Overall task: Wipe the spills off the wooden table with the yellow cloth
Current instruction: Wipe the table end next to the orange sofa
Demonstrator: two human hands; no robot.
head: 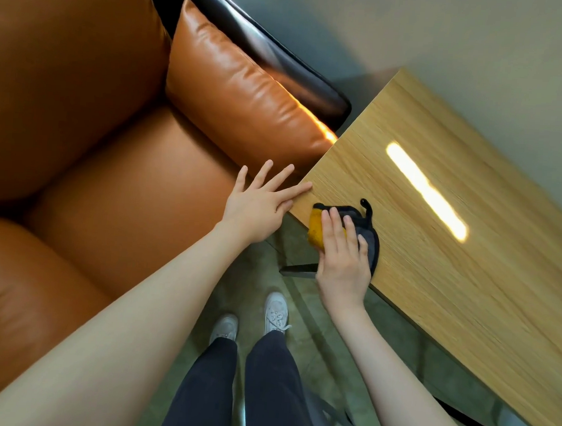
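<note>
Near the frame's centre, the right hand (345, 249) presses the yellow cloth (318, 230) flat on the wooden table (451, 256) corner to wipe; the left hand (260, 201), open, fingers spread, apparently steadies the edge.

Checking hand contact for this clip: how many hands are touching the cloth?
1. The right hand presses the yellow and dark grey cloth near the wooden table corner; the left hand rests open at the table edge.

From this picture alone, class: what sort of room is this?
Probably a living room or lounge: an orange leather sofa with a matching cushion stands beside a low wooden table.
</note>
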